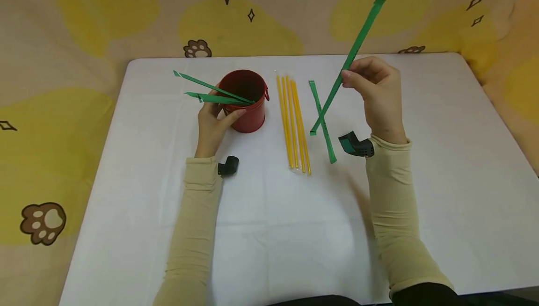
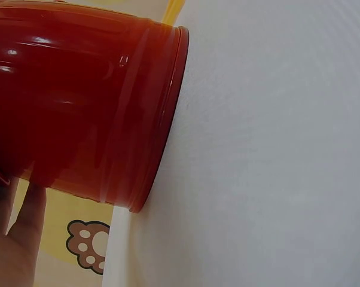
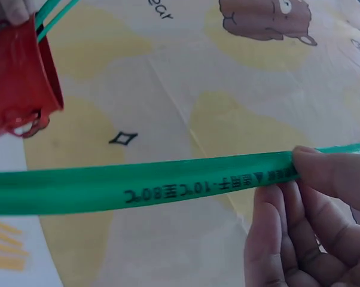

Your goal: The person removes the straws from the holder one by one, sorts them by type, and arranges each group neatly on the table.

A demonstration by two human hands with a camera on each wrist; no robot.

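Note:
Between the thumb and fingers of my right hand [image 1: 379, 93] is a green wrapped straw [image 1: 359, 41], pinched and tilted, its upper end pointing up and right. Dark print on its wrapper shows in the right wrist view. My left hand [image 1: 212, 126] grips a small red metal bucket [image 1: 251, 120], thumb on the near side and some fingers hidden behind. Two more green wrapped straws [image 1: 206, 83] lean out over the bucket's left rim. Another green wrapped straw [image 1: 328, 143] lies on the table right of the bucket, with the held straw crossing it in the head view.
Several yellow straws [image 1: 290, 119] in clear wrapping lie side by side between the bucket and the loose green straw. A white cloth covers the table [image 1: 261, 231]. Behind the far edge hangs a yellow patterned cloth [image 1: 290, 11].

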